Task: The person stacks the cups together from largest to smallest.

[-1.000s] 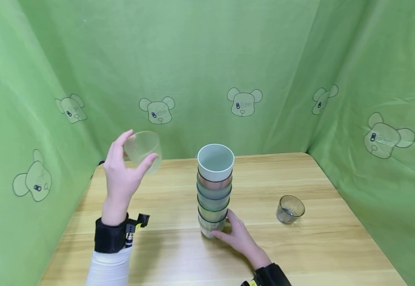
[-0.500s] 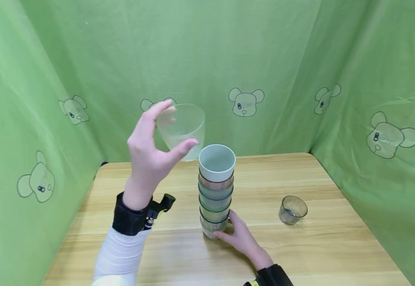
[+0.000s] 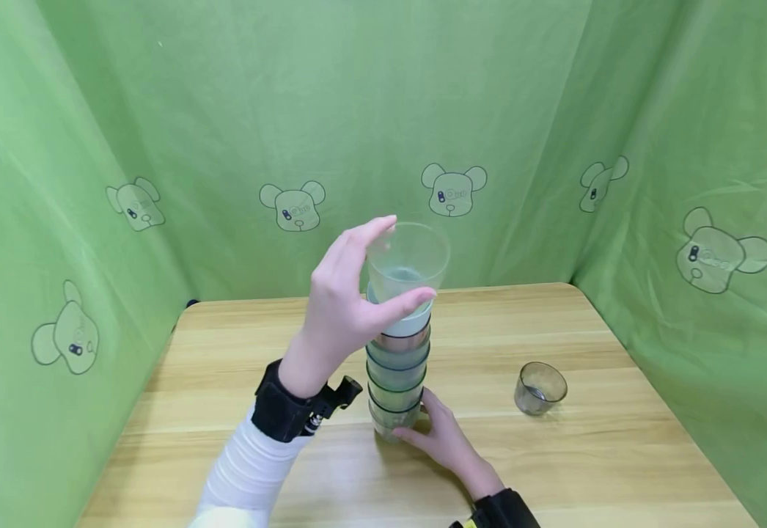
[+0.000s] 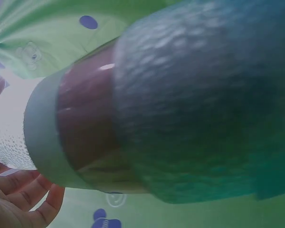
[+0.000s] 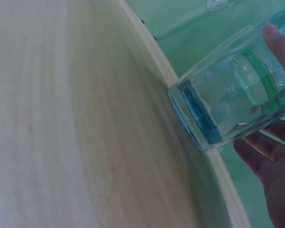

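Note:
A tall stack of nested cups (image 3: 397, 378) stands upright on the wooden table, with a pale blue-white cup (image 3: 416, 323) uppermost in it. My left hand (image 3: 350, 293) grips a clear frosted cup (image 3: 416, 253) between thumb and fingers, its base down inside the mouth of the pale cup. In the left wrist view the frosted cup (image 4: 12, 126) shows pebbled and bright beside the pale one. Low on the stack, my right hand (image 3: 446, 440) holds the bottom cup (image 5: 228, 90) with thumb and fingers around it; some fingers are hidden behind the glass.
A small smoky-grey glass (image 3: 540, 389) stands alone on the table (image 3: 621, 455), right of the stack. Green curtains (image 3: 357, 95) with bear-head prints hang behind and on both sides of the table.
My left hand has carried the frosted cup from the left, up and across, then down into the top of the stack. The right hand has stayed at the stack's base.

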Available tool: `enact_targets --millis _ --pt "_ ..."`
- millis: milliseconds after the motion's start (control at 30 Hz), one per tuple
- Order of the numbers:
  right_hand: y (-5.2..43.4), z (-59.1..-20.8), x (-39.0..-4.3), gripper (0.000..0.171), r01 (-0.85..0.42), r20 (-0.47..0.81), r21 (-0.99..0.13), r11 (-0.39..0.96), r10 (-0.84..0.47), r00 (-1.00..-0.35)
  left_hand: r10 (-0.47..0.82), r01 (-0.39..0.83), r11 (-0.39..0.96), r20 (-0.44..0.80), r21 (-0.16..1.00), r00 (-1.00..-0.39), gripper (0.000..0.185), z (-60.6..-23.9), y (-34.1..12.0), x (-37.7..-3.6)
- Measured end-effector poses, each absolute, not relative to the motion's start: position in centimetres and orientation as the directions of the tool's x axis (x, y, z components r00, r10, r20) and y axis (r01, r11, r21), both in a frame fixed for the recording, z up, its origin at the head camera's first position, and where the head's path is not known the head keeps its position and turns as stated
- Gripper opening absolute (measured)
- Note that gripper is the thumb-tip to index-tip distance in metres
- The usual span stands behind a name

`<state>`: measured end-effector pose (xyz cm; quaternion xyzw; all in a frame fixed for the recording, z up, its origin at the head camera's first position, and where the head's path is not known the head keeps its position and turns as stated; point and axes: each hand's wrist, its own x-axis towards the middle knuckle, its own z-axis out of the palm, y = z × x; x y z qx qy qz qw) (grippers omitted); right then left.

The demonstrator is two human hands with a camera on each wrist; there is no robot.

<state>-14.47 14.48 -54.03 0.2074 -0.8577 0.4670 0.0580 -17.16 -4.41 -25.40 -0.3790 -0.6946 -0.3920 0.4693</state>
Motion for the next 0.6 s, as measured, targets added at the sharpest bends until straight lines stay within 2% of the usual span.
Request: enact_targets --millis 367,600 --pt "14.4 -53.7 -14.3 0.074 -0.389 0.276 -0.788 0.477 -0.291 -0.916 0.182 0.854 0.447 0.908 0.266 -0.378 0.071 -28.1 -4.8 -17.4" --pt "14.5 -53.9 -14.3 0.076 -0.398 0.283 -0.783 0.477 -0.296 -0.912 0.173 0.848 0.453 0.905 0.277 -0.388 0.073 -28.8 -4.8 -17.5"
